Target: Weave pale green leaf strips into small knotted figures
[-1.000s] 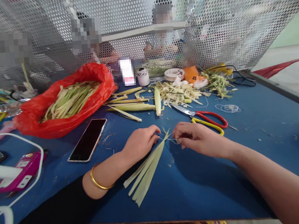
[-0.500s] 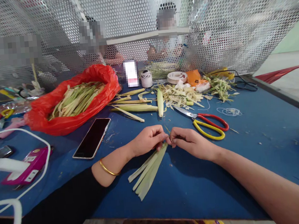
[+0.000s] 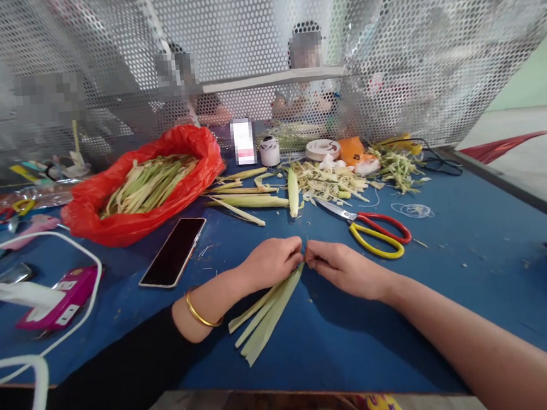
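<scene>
My left hand [image 3: 278, 259] is closed on the gathered end of a small bunch of pale green corn husk strips [image 3: 273, 311], whose loose ends fan out toward the table's front edge. Close beside its fingertips, my right hand [image 3: 337, 262] is pinched shut at the tip of the bunch; what it grips is hidden, though a fine strand seems to rise between the hands. Red-and-yellow-handled scissors [image 3: 374, 227] lie partly open beyond my right hand. Past my left hand are several loose husk pieces [image 3: 249, 200] and one upright-pointing husk [image 3: 293, 192].
A red plastic bag [image 3: 90, 226] of husk strips stands at the back left, behind a phone [image 3: 173, 253]. A purple power strip [image 3: 63, 300] with white cables sits left. Husk scraps [image 3: 331, 180], a tape roll [image 3: 322, 149] and thread [image 3: 413, 210] lie behind. Beyond the perforated screen [image 3: 246, 36] are people.
Both hands stay together at the tip of the bunch, with my fingers curled in more tightly. The whole view has shifted slightly.
</scene>
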Motion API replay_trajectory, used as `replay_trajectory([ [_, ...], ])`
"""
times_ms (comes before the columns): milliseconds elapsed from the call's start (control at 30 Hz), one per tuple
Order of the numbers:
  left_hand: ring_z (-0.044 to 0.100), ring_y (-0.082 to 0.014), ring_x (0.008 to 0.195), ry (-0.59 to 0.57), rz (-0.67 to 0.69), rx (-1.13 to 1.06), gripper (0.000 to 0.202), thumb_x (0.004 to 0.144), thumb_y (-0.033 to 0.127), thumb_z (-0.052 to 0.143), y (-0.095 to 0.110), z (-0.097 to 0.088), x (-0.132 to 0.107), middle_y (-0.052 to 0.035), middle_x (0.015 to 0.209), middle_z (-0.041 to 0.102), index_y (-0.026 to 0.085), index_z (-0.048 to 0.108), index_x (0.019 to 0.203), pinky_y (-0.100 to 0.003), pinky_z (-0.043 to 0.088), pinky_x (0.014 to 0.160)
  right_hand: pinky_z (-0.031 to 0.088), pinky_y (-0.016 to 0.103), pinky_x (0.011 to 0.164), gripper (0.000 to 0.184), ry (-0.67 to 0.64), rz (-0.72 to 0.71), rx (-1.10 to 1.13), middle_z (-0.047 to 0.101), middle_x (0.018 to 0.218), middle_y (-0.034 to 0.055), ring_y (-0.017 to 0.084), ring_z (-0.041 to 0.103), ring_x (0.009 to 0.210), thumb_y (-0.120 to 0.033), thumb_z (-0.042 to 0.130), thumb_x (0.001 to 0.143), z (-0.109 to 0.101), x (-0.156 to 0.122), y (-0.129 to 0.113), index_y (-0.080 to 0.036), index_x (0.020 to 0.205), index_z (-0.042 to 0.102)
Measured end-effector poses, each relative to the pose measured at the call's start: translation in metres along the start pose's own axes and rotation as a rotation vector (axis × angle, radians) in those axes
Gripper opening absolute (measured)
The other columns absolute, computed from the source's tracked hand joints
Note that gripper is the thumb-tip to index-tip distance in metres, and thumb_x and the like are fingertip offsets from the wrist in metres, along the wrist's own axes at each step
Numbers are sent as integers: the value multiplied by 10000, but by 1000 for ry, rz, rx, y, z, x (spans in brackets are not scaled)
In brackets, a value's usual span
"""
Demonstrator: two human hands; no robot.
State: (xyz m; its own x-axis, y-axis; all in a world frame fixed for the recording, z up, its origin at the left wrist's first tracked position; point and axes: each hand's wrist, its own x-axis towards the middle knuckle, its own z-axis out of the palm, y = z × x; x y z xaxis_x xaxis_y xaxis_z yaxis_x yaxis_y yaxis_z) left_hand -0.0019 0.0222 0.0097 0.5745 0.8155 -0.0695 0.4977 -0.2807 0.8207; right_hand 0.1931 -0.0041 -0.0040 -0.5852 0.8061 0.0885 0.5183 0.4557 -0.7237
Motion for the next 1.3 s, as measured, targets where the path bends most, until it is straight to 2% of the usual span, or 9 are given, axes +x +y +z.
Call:
replay_trajectory([
  [133, 516, -122, 455, -7, -93, -233, 170, 728, 223, 695, -1, -8, 10, 38, 500, 570, 177, 592, 601, -228, 351, 492, 400, 250, 591, 97, 53, -62, 26, 575, 804, 9, 120, 483, 625, -182, 492, 872, -3, 1, -1, -203, 792, 543],
  [300, 637, -109, 592, 316, -112, -739, 150, 840, 256, 631, 6, -39, 61, -28, 686, 677, 143, 662, 747, -185, 469, 533, 446, 305, 602, 33, 727, -103, -43, 583, 991, 80, 155, 531, 675, -239, 558, 876, -9, -1, -8, -217, 865, 582],
  [367, 609, -78, 546, 474, -105, -954, 204, 895, 201, 541, 8, -53, 86, -27, 662, 657, 138, 619, 717, -169, 478, 541, 466, 356, 704, 33, 845, -166, -164, 583, 964, 90, 211, 568, 810, -203, 567, 869, -9, -5, -14, -230, 886, 578],
  [533, 571, -51, 502, 788, 37, -1371, 358, 988, 194, 292, 6, -83, 123, -9, 630, 614, 150, 556, 751, -138, 475, 538, 426, 360, 687, 109, 344, -435, -313, 615, 772, 56, 206, 563, 727, -175, 502, 886, 16, -18, -46, -225, 818, 572],
  [667, 592, -50, 568, 891, 196, -1546, 382, 1006, 298, 267, 6, -98, 126, -25, 704, 646, 161, 542, 778, -132, 490, 589, 386, 303, 558, 191, 38, -452, -146, 609, 752, 54, 184, 541, 637, -381, 539, 850, 55, -25, -83, -191, 831, 557],
  [867, 585, -53, 598, 942, 317, -1562, 354, 991, 349, 329, -1, -104, 119, -18, 744, 665, 170, 568, 802, -139, 485, 608, 379, 290, 516, 108, 113, -277, -97, 610, 770, 83, 173, 527, 587, -202, 426, 829, 80, -23, -104, -174, 806, 528],
  [1100, 565, -58, 562, 942, 284, -1304, 398, 1008, 335, 240, -5, -112, 117, -14, 673, 625, 183, 554, 816, -129, 467, 572, 386, 229, 426, 63, -220, -707, 9, 659, 727, -46, 115, 563, 523, -216, 580, 810, 98, -30, -103, -272, 782, 579],
  [1200, 532, -50, 524, 818, 214, -1118, 351, 997, 301, 300, 7, -108, 116, 1, 641, 613, 183, 571, 809, -129, 444, 544, 410, 213, 441, 64, -204, -753, 50, 667, 765, -9, 105, 558, 544, -230, 582, 846, 78, -19, -107, -212, 785, 574],
  [1300, 487, -55, 475, 589, 94, -877, 211, 889, 210, 511, 22, -80, 106, 13, 569, 585, 161, 592, 701, -150, 381, 478, 502, 222, 632, 100, 124, -454, 430, 658, 786, 6, 110, 607, 669, -250, 544, 895, 21, 13, -95, -201, 819, 586],
])
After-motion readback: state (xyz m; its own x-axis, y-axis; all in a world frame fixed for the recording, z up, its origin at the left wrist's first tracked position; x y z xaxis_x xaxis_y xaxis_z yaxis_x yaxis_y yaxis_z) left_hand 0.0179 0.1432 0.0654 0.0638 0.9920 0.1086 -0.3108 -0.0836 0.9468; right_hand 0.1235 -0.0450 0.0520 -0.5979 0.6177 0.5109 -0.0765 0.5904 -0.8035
